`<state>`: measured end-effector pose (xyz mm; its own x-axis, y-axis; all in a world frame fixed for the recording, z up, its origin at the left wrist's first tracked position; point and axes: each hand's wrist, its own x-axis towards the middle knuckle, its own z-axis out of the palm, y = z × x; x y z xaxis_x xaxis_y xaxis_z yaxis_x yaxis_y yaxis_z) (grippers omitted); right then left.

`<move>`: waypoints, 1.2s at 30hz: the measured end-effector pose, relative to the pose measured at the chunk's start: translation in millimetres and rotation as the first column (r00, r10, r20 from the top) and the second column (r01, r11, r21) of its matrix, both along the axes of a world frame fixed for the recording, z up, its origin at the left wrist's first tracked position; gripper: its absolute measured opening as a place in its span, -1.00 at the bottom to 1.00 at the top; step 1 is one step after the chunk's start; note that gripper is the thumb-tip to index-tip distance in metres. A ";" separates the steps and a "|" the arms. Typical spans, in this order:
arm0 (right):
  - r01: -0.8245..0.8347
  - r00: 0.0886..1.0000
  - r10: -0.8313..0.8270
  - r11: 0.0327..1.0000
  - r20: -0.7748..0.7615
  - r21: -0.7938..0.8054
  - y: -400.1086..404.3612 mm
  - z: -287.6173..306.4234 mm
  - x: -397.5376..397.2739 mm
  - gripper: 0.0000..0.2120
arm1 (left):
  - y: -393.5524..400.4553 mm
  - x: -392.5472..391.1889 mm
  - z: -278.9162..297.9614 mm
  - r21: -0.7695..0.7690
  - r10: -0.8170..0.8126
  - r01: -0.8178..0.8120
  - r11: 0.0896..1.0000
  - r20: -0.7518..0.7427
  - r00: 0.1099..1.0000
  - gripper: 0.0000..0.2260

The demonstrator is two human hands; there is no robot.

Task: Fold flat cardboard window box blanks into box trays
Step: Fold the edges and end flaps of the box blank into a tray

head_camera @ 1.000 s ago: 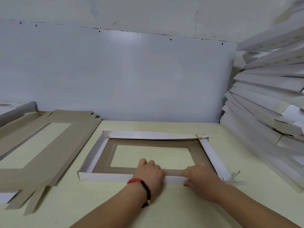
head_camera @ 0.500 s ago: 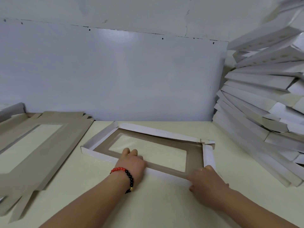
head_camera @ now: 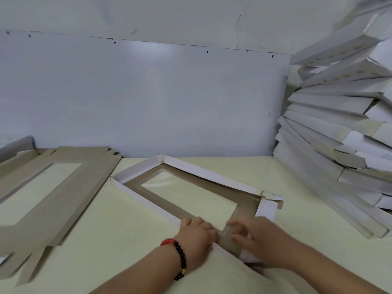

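Head view: we judge our left hand (head_camera: 196, 234) and right hand (head_camera: 257, 236), fingers curled on the tray (head_camera: 214, 179), tucking its near corner; next, press the wall upright.

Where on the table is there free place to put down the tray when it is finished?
Bare table lies between the flat blanks and the tray that both hands work on. A narrower bare strip runs between the tray and the stack of folded trays. The far left and right edges are crowded.
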<state>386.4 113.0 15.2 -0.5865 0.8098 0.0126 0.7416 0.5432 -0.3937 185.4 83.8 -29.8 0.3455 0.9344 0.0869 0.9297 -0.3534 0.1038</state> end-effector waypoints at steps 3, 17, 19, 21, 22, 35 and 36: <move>0.039 0.967 -0.098 0.969 0.235 0.246 20.2 3.1 32.5 -0.72 | -2.8 -16.4 5.9 -0.025 -0.068 0.068 0.997 -0.019 0.997 -0.74; -0.245 0.917 0.090 0.896 0.388 0.372 27.3 -36.2 48.4 -0.56 | -8.3 -29.6 6.5 0.037 0.008 -0.005 0.999 -0.082 0.997 -0.65; -0.253 0.920 0.127 0.914 0.371 0.316 32.3 -40.2 47.3 -0.50 | -23.1 -14.3 5.4 0.046 -0.024 0.025 0.999 -0.031 0.999 -0.62; -0.254 0.918 0.125 0.913 0.375 0.319 38.5 -43.8 46.1 -0.48 | -36.5 3.2 -0.2 0.100 -0.041 0.041 0.994 -0.002 0.999 -0.61; -0.254 0.915 0.121 0.913 0.384 0.318 40.6 -44.6 46.2 -0.48 | -42.1 11.4 -4.4 0.162 -0.057 0.053 0.985 0.016 0.998 -0.66; -0.309 0.838 0.120 0.908 0.532 0.281 41.3 -9.1 23.3 -0.62 | -39.0 10.9 -1.6 0.113 0.069 -0.066 0.991 -0.021 0.997 -0.43; -0.325 0.830 0.124 0.900 0.544 0.291 38.8 -7.7 27.7 -0.64 | -37.7 8.9 -1.6 0.112 0.084 -0.079 0.991 -0.043 0.996 -0.45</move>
